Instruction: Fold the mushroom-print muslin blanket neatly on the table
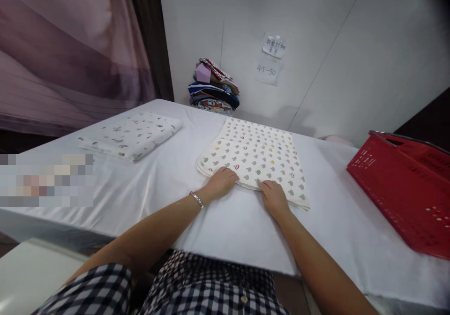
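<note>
A white cloth [260,151] printed with small grey shapes and a few coloured ones lies folded on the white-covered table [228,226]. My left hand [222,183], with a silver bracelet at the wrist, grips the near edge of the cloth left of its middle. On the same edge, a little to the right, my right hand [274,197] pinches the fabric between thumb and fingers. The cloth's layers show along its rounded near-left corner. Farther left lies a second folded white cloth [135,134] with a dark leafy print, apart from both hands.
A red plastic basket [397,188] with a metal handle stands at the right. Behind the table's far edge rises a stack of folded fabrics [214,90]. Paper notes [269,64] hang on the wall. A purple curtain [70,48] hangs at the left.
</note>
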A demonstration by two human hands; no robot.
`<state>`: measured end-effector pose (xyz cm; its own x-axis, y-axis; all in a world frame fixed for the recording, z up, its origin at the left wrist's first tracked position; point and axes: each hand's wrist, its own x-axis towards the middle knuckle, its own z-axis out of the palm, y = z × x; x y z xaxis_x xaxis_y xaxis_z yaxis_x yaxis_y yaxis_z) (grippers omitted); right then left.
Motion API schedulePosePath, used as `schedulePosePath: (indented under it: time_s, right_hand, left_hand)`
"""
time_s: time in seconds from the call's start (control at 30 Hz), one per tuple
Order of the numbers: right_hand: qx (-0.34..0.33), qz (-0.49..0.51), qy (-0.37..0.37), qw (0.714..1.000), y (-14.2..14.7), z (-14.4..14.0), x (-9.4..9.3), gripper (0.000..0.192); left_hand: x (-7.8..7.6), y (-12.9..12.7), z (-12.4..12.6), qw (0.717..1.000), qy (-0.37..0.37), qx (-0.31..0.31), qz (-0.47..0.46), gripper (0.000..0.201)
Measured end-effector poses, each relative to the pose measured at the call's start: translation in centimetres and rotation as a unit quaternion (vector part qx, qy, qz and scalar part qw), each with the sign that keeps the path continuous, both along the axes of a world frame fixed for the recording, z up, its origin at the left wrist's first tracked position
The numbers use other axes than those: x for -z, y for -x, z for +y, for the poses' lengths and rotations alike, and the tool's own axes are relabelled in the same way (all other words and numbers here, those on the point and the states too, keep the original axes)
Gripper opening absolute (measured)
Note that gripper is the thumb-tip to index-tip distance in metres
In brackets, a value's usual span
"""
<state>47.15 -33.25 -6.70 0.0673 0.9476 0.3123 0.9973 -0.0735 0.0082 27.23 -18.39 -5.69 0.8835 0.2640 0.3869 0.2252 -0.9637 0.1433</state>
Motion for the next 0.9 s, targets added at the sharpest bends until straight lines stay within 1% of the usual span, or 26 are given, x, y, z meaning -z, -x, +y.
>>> schedulePosePath:
  time_s: [0.13, 0.23, 0.37, 0.43, 0.57, 0.7, 0.9]
  right_hand:
    - [-0.051, 0.062, -0.053, 0.995, -0.5, -0.5, 1.0, 0.031]
    - [-0.076, 0.094, -0.064, 0.991, -0.9, -0.8, 1.1, 0.029]
    - [-0.071, 0.130, -0.039, 0.988, -0.7, -0.7, 0.1, 0.030]
    - [-0.067, 0.142, -0.024, 0.987, -0.3, -0.7, -0.5, 0.027]
    - [-0.071, 0.168, -0.018, 0.983, 0.1, -0.9, -1.3, 0.021]
    - [-0.077, 0.198, -0.034, 0.976, 0.0, -1.0, -1.3, 0.019]
    - [-0.099, 0.221, -0.065, 0.968, -0.1, -0.7, -0.6, 0.019]
  left_hand:
    - [0.3, 0.4, 0.3, 0.999, 0.036, 0.016, -0.010, 0.017]
    - [0.3, 0.5, 0.4, 0.998, 0.061, 0.025, -0.009, 0.018]
    - [0.1, 0.5, 0.3, 0.996, 0.085, 0.027, -0.011, 0.017]
    - [0.0, 0.6, 0.3, 0.995, 0.089, 0.032, -0.012, 0.016]
    - [0.2, 0.3, 0.3, 0.994, 0.099, 0.034, -0.018, 0.025]
    - [0.3, -0.3, 0.0, 0.994, 0.103, 0.032, -0.028, 0.022]
    - [0.1, -0.6, -0.2, 0.992, 0.117, 0.034, -0.026, 0.028]
